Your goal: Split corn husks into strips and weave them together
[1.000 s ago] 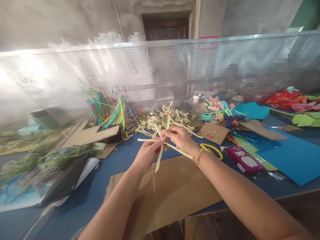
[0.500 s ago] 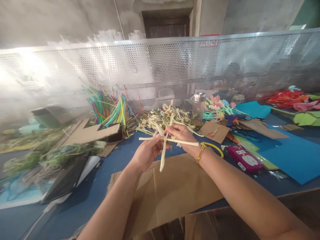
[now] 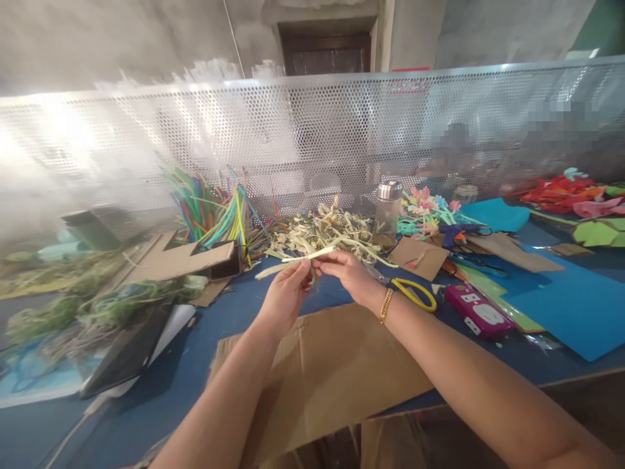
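Observation:
Pale dried husk strips (image 3: 278, 268) are pinched between my two hands over the table, with their loose ends pointing left and up to the right. My left hand (image 3: 287, 293) has its thumb and fingers closed on the strips from below. Close beside it, almost touching, my right hand (image 3: 352, 279) grips the strips near their crossing; its fingertips are partly hidden. Just behind lies a heap of curled dry husk pieces (image 3: 336, 228). Beneath my forearms is a sheet of brown cardboard (image 3: 336, 371). Yellow-handled scissors (image 3: 414, 294) lie beside my right wrist.
At the back stand a bundle of coloured stems (image 3: 209, 208) and a glass bottle (image 3: 388, 212). To the right are a magenta box (image 3: 478, 311), blue sheets (image 3: 571, 299) and a glue gun (image 3: 456, 236). Green fibres (image 3: 117, 299) lie left. A perforated metal screen (image 3: 332, 130) closes the far side.
The strips, crossed upright and sideways before, now lie more along one line pointing left. My right hand has turned and shifted slightly left and down, uncovering more of the scissors.

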Tool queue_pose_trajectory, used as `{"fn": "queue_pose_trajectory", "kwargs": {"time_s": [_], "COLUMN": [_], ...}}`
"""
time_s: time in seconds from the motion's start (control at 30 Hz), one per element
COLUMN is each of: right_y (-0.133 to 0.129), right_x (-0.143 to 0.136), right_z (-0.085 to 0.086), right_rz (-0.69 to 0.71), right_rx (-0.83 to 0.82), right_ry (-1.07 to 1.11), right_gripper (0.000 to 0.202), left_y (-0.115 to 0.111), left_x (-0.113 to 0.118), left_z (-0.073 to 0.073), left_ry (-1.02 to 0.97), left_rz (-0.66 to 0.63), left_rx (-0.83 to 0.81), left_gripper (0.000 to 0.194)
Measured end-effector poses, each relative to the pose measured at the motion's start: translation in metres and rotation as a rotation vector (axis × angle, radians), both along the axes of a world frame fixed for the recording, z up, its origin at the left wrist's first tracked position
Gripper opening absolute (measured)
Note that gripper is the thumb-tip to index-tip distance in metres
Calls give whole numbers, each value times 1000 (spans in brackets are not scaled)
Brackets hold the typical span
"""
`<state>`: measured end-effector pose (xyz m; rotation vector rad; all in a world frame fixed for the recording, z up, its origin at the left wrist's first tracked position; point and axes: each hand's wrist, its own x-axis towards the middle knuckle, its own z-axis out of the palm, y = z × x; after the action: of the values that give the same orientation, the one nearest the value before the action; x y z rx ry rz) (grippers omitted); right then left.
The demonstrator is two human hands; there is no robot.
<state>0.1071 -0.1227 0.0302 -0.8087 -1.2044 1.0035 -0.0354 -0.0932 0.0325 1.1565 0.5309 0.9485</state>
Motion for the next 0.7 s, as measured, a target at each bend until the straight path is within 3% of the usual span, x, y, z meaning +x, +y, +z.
{"fn": "queue_pose_trajectory", "kwargs": {"time_s": [0.17, 0.37, 0.43, 0.57, 0.7], "right_y": [0, 1, 2, 5, 10], "right_x": [-5, -8, -9, -9, -3], "right_z": [-4, -9, -10, -13, -17], "right_rz": [27, -83, -115, -91, -40], "right_rx": [20, 30, 35, 23, -76], "right_ry": [-7, 33, 49, 113, 190], "right_gripper": [21, 29, 30, 31, 31], "left_y": [5, 3, 0, -2, 1], "left_x": [0, -4, -5, -4, -3], "left_z": [-4, 0, 3, 3, -1], "left_ry": [60, 303, 357, 342, 240], "left_rz": [42, 102, 113, 118, 20], "left_rx": [96, 451, 499, 501, 273], "left_gripper": [26, 28, 29, 28, 26]}}
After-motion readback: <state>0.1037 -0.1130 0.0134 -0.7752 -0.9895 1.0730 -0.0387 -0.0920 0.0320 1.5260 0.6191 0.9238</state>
